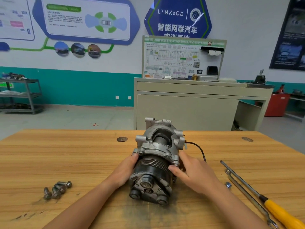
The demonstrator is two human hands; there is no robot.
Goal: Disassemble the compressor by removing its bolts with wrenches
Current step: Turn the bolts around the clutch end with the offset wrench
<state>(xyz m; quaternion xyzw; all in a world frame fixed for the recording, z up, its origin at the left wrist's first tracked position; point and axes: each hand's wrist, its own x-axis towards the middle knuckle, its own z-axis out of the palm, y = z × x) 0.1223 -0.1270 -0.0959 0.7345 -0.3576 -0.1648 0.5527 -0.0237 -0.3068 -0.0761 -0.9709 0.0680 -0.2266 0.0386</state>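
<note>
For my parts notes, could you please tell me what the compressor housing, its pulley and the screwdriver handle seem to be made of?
The housing looks like cast aluminium: dull silver, rough-surfaced. The pulley is probably steel, dark and grooved. The handle seems plastic, glossy yellow.

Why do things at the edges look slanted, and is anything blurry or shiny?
Head view: the wide-angle lens slants the dark poster; wall text is soft, the compressor, left hand and right hand sharp; a glare streak crosses the blue sign; lighting even, shadows faint.
</note>
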